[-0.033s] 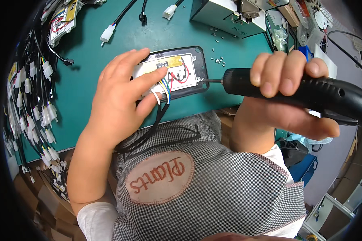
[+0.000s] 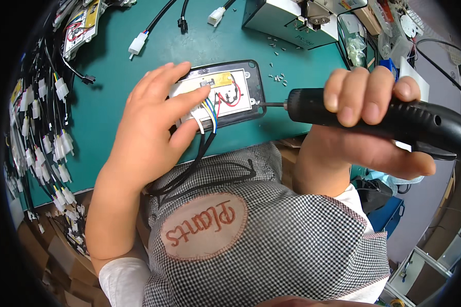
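Observation:
A black plastic housing (image 2: 262, 92) lies on the green mat, with a white circuit board (image 2: 245, 106) in it. The board carries a yellow-wrapped block (image 2: 222, 78) and red, blue, yellow and white wires. My left hand (image 2: 151, 115) grips the housing's left part, fingers over the board and thumb at the near edge by the wires. A black electric screwdriver (image 2: 307, 106) lies level in my right hand (image 2: 366, 110), fingers wrapped over it. Its thin bit reaches left to the screw hole at the board's right corner. Whether a screw sits there is too small to tell.
Several loose small screws (image 2: 277, 78) lie beyond the housing. White-plugged cables (image 2: 137, 44) rest at the far side, and a grey box-shaped machine (image 2: 292, 25) stands at the far right. Bundled cables with white connectors (image 2: 61, 146) hang along the left edge.
The screwdriver and my right hand have shifted very slightly to the right. My left hand has barely moved on the housing.

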The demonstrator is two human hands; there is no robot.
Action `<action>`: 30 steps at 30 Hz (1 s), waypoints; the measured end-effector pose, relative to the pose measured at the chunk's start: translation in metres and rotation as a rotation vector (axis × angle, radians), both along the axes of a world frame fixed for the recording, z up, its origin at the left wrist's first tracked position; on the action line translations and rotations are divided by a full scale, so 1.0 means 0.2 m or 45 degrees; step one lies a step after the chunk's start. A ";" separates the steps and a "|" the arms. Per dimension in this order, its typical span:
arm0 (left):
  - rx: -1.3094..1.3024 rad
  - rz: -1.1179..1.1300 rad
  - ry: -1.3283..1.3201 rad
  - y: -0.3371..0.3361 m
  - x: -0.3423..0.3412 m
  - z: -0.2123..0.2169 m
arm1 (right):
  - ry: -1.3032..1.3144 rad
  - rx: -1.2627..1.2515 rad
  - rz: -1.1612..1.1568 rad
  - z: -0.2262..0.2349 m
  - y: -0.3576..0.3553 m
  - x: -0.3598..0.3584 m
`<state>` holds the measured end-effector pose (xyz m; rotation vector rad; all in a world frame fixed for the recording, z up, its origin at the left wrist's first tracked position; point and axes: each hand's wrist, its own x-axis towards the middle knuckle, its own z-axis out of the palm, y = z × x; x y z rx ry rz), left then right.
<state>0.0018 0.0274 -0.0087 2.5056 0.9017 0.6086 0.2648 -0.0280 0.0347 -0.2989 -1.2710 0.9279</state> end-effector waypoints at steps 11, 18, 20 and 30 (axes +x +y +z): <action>-0.517 -0.202 -0.496 -0.11 0.16 0.09 | 0.297 -0.158 -0.081 0.17 -0.07 -0.16; -1.423 -0.036 -0.841 -0.20 0.16 0.08 | 0.412 -0.158 -0.114 0.19 -0.11 -0.18; -1.237 -0.141 -0.796 -0.21 0.15 0.08 | 0.420 -0.173 -0.111 0.19 -0.11 -0.18; -1.181 -0.156 -1.012 -0.24 0.21 0.07 | 0.506 -0.107 -0.150 0.20 -0.11 -0.18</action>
